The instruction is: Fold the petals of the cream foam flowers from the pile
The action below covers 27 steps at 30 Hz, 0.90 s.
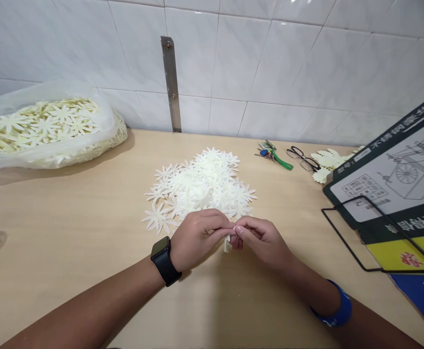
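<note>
Just in front of a heap of pale cream flower-shaped cutouts (pixel 206 182), my two hands meet at the fingertips. Between them is one cream flower cutout (pixel 227 244), mostly hidden by the fingers, with a narrow petal hanging below. My left hand (pixel 201 237), with a black watch at the wrist, pinches it from the left. From the other side my right hand (pixel 263 240) pinches it between thumb and fingers; a blue band circles that forearm. A single flower cutout (pixel 158 217) lies flat at the heap's left edge.
A clear plastic bag (pixel 52 145) full of more cutouts sits back left. Keys with a green strap (pixel 281 161), glasses (pixel 302 159) and several cutouts (pixel 330 162) lie back right. A printed box (pixel 397 189) and a black wire frame (pixel 346 237) stand at right. A tiled wall (pixel 255 63) bounds the table.
</note>
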{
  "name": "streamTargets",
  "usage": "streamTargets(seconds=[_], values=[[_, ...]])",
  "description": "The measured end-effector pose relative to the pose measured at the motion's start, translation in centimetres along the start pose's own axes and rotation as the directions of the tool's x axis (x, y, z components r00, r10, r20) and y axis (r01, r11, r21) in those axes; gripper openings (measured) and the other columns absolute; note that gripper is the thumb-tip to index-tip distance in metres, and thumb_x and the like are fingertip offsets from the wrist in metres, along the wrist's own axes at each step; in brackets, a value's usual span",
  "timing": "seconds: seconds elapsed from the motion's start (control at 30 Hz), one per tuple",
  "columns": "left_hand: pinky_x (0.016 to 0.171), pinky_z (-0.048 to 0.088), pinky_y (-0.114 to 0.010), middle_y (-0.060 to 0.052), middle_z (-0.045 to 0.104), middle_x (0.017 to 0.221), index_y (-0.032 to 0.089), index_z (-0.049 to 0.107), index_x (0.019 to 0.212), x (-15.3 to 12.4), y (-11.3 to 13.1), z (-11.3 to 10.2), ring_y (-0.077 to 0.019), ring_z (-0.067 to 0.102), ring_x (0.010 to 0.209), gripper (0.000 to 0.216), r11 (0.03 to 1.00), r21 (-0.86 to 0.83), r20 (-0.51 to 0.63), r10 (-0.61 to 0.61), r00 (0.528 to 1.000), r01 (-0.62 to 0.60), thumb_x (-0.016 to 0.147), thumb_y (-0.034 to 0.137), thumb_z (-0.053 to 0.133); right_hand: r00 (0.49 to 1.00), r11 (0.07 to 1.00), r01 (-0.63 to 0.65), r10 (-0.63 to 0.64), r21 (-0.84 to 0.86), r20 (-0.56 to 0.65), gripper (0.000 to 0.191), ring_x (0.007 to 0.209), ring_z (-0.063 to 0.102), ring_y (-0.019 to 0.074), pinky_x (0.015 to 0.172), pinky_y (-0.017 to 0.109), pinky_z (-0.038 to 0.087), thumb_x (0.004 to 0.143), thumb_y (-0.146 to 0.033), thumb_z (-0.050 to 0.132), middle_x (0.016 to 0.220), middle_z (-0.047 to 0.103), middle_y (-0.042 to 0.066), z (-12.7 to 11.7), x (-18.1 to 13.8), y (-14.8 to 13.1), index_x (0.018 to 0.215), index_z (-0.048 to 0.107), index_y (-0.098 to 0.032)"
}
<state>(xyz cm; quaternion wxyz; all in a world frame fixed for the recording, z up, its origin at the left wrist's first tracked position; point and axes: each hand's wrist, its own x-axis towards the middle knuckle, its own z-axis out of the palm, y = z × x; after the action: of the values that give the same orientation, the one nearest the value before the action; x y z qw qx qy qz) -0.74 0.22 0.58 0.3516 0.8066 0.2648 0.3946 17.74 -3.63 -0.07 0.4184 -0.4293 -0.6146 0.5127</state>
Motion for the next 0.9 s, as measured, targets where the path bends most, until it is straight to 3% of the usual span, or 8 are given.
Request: streamTargets(seconds=[0.2,0.53,0.9], values=[[0.072,0.050,-0.022,-0.004,0.073,0.082,0.019,0.077,0.086,-0.02,0.03,0.08,-0.0125,0.066,0.076,0.011,0.999,-0.035,-0.027,0.002,1.000,-0.003,0.086,0.019,0.065,0.999,0.999,0.045,-0.045,-0.022,0.016,0.029,0.061,0.057,0.0136,0.058,0.026,0.048,0.095,-0.032,0.050,0.066,0.061,0.002,-0.19,-0.01,0.02,0.075,0.065,-0.017],[0.072,0.052,-0.024,-0.005,0.073,0.082,0.019,0.078,0.082,0.15,0.41,0.42,-0.0156,0.068,0.076,0.007,0.934,-0.310,-0.029,-0.194,0.981,0.176,0.080,0.020,0.071,0.993,0.992,0.119,-0.120,-0.049,-0.012,0.030,0.057,0.051,0.0125,0.056,0.025,0.043,0.095,-0.028,0.049,0.062,0.056,0.001,-0.24,-0.52,0.05,0.071,0.061,-0.017],[0.071,0.053,-0.026,-0.008,0.074,0.080,0.016,0.079,0.079,0.28,0.66,0.38,-0.0172,0.068,0.075,0.006,0.890,-0.392,-0.006,-0.257,0.966,0.234,0.078,0.019,0.073,0.989,0.987,0.146,-0.145,-0.069,0.022,0.033,0.055,0.051,0.0121,0.054,0.024,0.043,0.096,-0.027,0.047,0.059,0.056,0.001,-0.44,-0.24,-0.31,0.068,0.061,-0.016]])
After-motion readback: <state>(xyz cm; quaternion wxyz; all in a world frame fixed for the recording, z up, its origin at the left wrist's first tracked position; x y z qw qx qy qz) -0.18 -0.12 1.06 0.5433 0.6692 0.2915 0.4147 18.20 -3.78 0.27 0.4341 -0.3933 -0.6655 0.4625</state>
